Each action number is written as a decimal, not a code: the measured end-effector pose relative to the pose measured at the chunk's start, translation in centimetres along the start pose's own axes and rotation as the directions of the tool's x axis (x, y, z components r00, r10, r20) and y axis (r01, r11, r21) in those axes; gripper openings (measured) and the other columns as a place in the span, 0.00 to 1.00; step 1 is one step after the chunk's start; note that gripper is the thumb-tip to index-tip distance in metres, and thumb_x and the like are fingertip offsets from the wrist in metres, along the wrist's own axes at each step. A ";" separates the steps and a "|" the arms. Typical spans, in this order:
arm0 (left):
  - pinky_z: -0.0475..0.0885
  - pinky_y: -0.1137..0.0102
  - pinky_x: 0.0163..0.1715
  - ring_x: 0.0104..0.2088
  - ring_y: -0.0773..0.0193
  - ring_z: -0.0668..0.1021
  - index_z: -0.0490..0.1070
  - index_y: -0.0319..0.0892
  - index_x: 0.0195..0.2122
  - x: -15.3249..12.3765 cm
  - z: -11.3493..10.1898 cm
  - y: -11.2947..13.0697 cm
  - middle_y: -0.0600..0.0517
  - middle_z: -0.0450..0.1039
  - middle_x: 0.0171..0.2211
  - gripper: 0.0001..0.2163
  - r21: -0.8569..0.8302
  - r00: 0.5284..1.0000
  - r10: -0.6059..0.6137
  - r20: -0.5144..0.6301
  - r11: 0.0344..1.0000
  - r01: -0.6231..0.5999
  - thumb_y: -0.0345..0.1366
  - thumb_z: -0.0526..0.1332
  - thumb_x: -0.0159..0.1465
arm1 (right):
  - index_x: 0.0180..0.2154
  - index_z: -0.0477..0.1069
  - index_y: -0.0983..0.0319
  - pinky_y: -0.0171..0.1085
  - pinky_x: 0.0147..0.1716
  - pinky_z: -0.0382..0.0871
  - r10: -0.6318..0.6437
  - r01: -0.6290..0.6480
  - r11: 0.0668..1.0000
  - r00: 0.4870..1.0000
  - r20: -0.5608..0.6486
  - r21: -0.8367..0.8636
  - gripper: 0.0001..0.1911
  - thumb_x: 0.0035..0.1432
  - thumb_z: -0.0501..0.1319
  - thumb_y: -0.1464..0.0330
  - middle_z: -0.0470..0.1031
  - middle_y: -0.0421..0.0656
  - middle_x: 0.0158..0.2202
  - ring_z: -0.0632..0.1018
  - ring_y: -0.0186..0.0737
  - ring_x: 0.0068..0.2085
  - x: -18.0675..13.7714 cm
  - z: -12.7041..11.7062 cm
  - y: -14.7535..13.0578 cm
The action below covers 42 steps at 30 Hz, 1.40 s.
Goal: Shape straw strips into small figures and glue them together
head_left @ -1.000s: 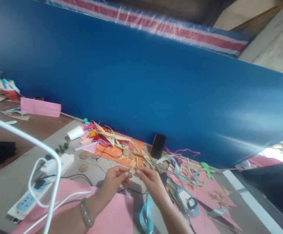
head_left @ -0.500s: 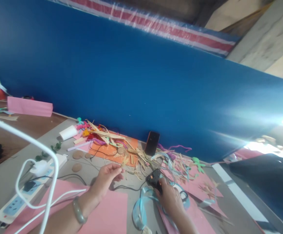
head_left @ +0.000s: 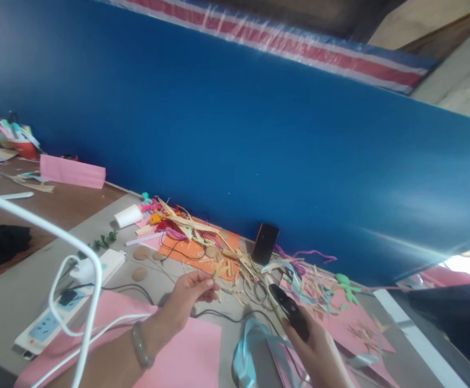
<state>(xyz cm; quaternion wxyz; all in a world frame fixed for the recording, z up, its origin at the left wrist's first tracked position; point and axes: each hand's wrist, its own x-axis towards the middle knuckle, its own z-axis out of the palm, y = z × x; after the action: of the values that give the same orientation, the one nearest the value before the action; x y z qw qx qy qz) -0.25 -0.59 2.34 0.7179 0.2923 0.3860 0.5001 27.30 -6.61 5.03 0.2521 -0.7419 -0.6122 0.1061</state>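
My left hand (head_left: 194, 293), a bracelet on its wrist, pinches a small pale straw piece (head_left: 218, 269) between thumb and fingertips above the table. To its right, my right hand (head_left: 313, 345) is wrapped round a black glue gun (head_left: 289, 310), tilted with its front end pointing up and left. Fingers partly hide the tool. A black cord (head_left: 235, 318) runs across the table between the hands. Just left of the right hand lies a loop of light blue ribbon (head_left: 245, 358). Pink paper (head_left: 194, 350) lies below the left hand.
A white power strip (head_left: 41, 328) and white cable (head_left: 93, 291) occupy the left. Along the blue partition (head_left: 227, 124) lie an orange sheet (head_left: 182, 256), straw scraps (head_left: 194, 222), a white cup (head_left: 128, 216), a leaning phone (head_left: 265, 243) and a green figure (head_left: 346, 285).
The glue gun has turned and been lifted in my right hand, now showing a narrow black side. My left hand keeps its pinch. The whole view has shifted slightly.
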 end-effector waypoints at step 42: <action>0.72 0.71 0.28 0.22 0.65 0.77 0.74 0.36 0.26 0.3 0.0 -0.5 0.49 0.77 0.23 0.15 0.011 0.997 0.075 0.027 0.997 -0.075 0.45 0.70 0.48 | 0.22 0.58 0.60 0.30 0.17 0.52 -0.269 0.230 0.958 0.926 0.266 0.171 0.17 0.61 0.51 0.59 0.57 0.36 0.19 0.58 0.32 0.21 -1.7 2.2 -10.9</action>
<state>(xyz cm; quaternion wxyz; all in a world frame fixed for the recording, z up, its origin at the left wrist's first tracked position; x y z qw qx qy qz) 0.06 -0.43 1.84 0.7020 0.3176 0.3682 0.5203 16.53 -6.38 8.37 0.2226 -0.6156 -0.7230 0.2209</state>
